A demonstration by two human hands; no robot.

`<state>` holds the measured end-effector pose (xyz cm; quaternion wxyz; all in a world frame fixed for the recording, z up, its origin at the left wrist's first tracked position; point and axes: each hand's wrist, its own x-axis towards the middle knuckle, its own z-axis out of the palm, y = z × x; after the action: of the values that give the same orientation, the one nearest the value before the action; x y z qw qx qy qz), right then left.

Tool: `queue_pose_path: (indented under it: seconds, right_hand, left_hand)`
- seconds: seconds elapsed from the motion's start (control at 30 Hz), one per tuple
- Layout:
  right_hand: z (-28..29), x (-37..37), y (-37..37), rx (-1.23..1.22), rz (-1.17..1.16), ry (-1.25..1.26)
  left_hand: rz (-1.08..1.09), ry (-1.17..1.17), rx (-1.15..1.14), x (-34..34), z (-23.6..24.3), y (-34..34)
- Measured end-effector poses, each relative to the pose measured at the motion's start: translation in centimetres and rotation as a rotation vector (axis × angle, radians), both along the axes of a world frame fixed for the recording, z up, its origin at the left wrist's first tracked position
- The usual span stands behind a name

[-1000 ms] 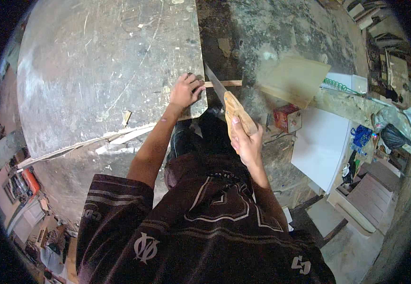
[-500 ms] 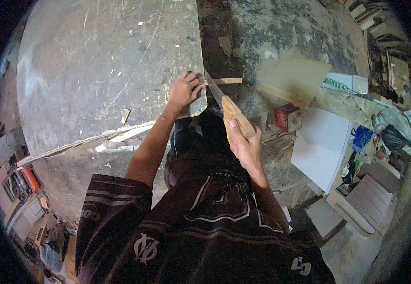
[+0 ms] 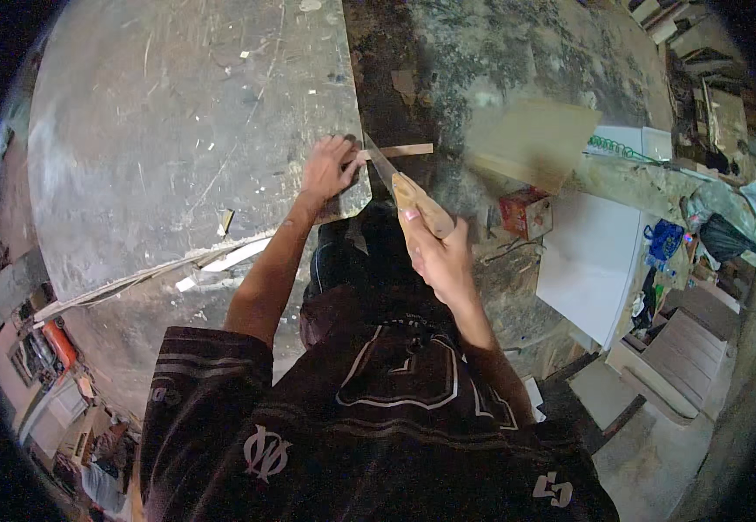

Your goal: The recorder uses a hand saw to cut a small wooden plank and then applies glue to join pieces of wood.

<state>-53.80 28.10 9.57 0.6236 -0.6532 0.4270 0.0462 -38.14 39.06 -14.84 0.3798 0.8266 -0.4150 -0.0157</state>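
A thin wooden strip (image 3: 413, 150) lies across the right edge of a scuffed board (image 3: 186, 113) and sticks out over the dark gap. At that edge my left hand (image 3: 330, 167) has curled fingers on the strip's left end, pinning it to the board. My right hand (image 3: 437, 257) is closed round the wooden handle of a handsaw (image 3: 381, 158). The blade points up and away, crossing the strip just outside the board's edge. A small yellowish offcut (image 3: 226, 221) lies on the board near its front edge.
To the right are a translucent yellowish sheet (image 3: 526, 139), a green coiled hose (image 3: 613, 147), a red box (image 3: 521, 216), a white panel (image 3: 582, 265), blue and dark bags (image 3: 722, 235) and stacked boards (image 3: 674, 357). Tools, one orange (image 3: 57, 344), and scraps clutter the lower left.
The scene has shifted slightly left in view. The saw in my right hand has moved a little along its stroke at the strip; my left hand still pins the strip.
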Motion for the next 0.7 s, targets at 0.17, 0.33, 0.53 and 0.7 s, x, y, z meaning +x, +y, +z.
queue_pose_path:
  seconds: [0.17,0.33,0.53,0.7]
  right_hand:
    - [1.1,0.9,-0.4,0.132,-0.049,0.036]
    - [0.6,0.3,0.2,0.099,-0.007,0.006]
    - [-0.9,-0.6,-0.2,0.024,0.040,0.037]
    - [-0.7,-0.6,0.2,0.001,0.047,-0.024]
  left_hand:
    - [0.008,0.138,-0.030,0.3,0.4,-0.3]
    - [0.091,0.122,0.195,-0.1,0.4,-1.1]
    - [0.276,-0.065,0.341,-0.3,1.2,-3.1]
    - [0.234,-0.061,0.327,0.6,0.7,-3.3]
